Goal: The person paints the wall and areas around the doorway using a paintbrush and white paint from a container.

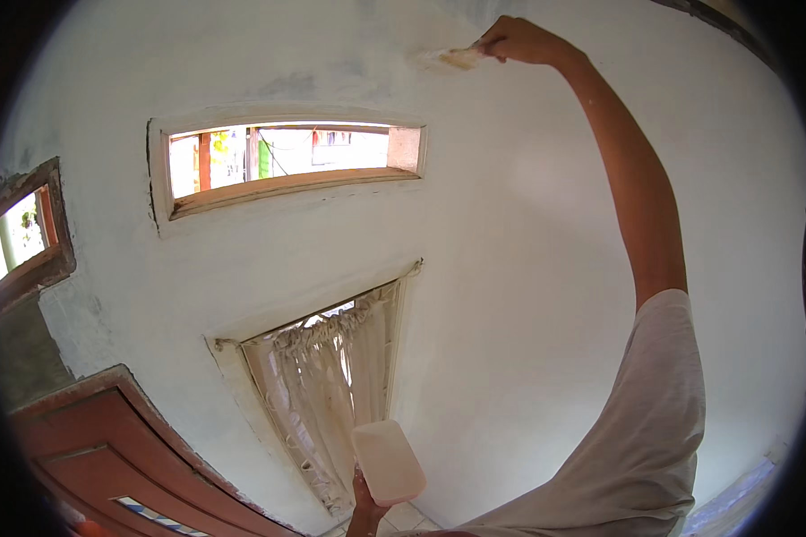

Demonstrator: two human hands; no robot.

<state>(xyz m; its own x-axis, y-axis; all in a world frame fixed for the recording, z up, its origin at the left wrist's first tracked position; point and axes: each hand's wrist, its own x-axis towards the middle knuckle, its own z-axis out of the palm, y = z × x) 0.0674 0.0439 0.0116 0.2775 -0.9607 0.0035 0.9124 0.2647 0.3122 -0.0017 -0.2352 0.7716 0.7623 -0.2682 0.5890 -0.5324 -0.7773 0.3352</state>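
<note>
Right grip point(521, 41) around brush point(461, 59), arm point(634, 174) aloft

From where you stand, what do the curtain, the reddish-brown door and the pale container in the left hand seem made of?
Pale container: likely plastic with a smooth, dull finish, judging by its even surface and rounded corners.
Curtain: thin, matte cloth; it hangs in soft gathers.
Door: perhaps painted wood, from its even colour and panel lines.

Right arm point(647, 192) raised, right fingers point(500, 43) curled, left fingers point(360, 483) low
</note>
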